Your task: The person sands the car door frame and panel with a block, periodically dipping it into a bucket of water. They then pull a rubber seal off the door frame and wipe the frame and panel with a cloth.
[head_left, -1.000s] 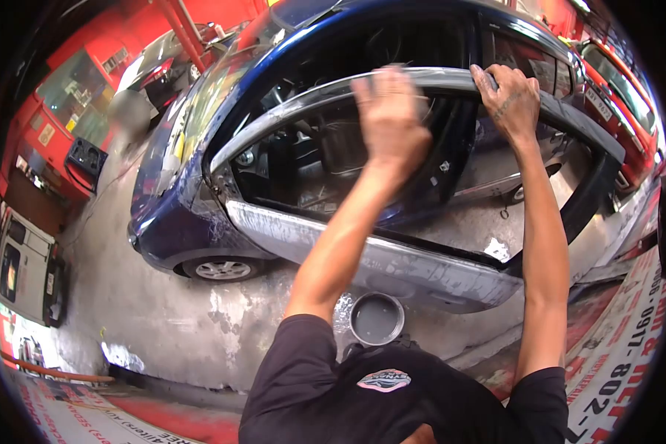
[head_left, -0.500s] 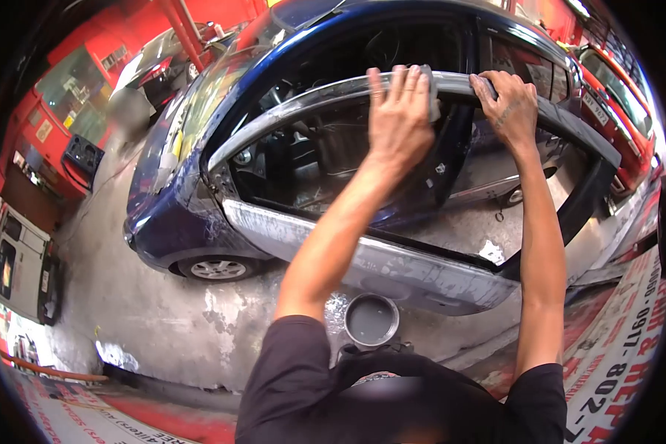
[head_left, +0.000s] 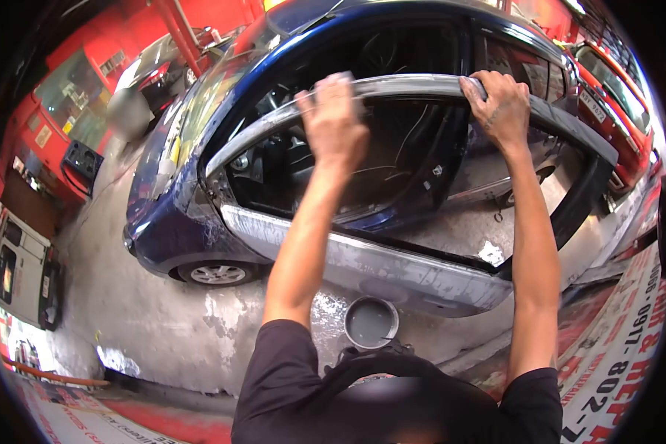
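My left hand (head_left: 334, 133), smeared by motion, presses along the top of the window frame (head_left: 414, 85) of an open car door. Under its fingers is a flat grey piece of sandpaper (head_left: 358, 106), mostly covered. My right hand (head_left: 503, 109) curls over the same frame further right, thumb on the near side. The door panel (head_left: 414, 270) below is sanded to patchy grey and white. Behind the door stands a dark blue car (head_left: 177, 200).
A bucket (head_left: 371, 323) of grey liquid stands on the concrete floor near me. A red car (head_left: 610, 111) is at the right, a white van (head_left: 18, 266) at the left. A printed banner (head_left: 621, 340) lies at lower right.
My left hand has slid leftward along the window frame with the sandpaper. My right hand keeps its hold, shifted only slightly in view.
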Demonstrator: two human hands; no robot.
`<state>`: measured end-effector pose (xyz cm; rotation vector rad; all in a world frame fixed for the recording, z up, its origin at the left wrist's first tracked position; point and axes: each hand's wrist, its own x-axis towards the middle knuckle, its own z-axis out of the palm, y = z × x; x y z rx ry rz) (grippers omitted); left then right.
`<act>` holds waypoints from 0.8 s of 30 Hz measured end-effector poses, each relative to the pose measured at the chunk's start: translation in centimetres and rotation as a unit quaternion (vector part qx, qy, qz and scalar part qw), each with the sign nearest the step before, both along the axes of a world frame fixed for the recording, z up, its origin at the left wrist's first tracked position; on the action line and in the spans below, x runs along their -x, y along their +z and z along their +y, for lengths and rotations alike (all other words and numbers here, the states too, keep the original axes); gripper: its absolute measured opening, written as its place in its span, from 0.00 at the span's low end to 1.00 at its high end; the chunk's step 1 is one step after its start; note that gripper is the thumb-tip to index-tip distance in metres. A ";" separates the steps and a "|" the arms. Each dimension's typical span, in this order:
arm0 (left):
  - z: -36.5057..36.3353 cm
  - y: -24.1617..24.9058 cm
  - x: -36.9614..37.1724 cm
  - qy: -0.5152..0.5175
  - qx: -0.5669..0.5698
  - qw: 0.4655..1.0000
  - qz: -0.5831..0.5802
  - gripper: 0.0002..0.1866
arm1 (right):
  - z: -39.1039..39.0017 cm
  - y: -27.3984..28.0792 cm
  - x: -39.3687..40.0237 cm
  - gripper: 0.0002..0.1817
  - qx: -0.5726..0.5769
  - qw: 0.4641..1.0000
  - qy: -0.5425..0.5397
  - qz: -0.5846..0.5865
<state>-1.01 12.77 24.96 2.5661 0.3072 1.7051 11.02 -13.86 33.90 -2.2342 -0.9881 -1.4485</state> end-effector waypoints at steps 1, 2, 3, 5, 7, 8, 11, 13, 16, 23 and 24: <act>1.3 -0.6 0.4 0.030 -0.003 0.999 -0.012 0.24 | 0.0 0.1 0.0 0.22 -0.006 1.000 -0.006 0.001; 1.0 -1.2 -1.0 0.021 0.007 0.999 -0.023 0.25 | 0.1 0.1 0.1 0.22 -0.005 1.000 -0.027 0.007; -0.8 -0.7 -1.5 0.021 0.024 0.999 -0.035 0.25 | 0.5 0.0 0.3 0.23 0.004 0.999 -0.041 0.011; -6.7 1.3 -2.6 -0.058 -0.017 0.998 -0.031 0.26 | 0.4 0.3 0.2 0.23 0.006 0.999 -0.038 0.009; -10.5 1.7 -4.6 -0.110 -0.028 0.992 -0.050 0.30 | 0.0 -0.2 0.0 0.23 0.002 1.000 -0.001 0.002; -9.2 1.3 -4.0 -0.115 -0.046 0.992 -0.025 0.30 | -0.2 -0.1 -0.1 0.23 0.008 1.000 0.012 0.009; -2.7 -0.1 -0.6 -0.060 -0.041 0.997 -0.007 0.27 | 0.1 0.0 0.2 0.23 0.008 1.000 -0.005 0.015; -1.0 -1.5 0.0 -0.014 -0.028 0.999 -0.021 0.28 | 0.3 0.4 0.6 0.21 0.015 0.999 -0.034 0.030; -5.9 0.9 -2.0 -0.066 0.021 0.997 -0.032 0.27 | 0.2 0.0 0.6 0.20 0.028 0.998 -0.040 0.040; -1.5 1.1 0.7 -0.086 -0.063 0.994 0.011 0.23 | -0.1 -0.2 0.1 0.22 0.007 1.000 0.007 0.009; -1.3 0.7 0.6 -0.056 -0.059 0.997 0.001 0.23 | 0.0 -0.2 0.2 0.21 0.012 1.000 -0.007 0.007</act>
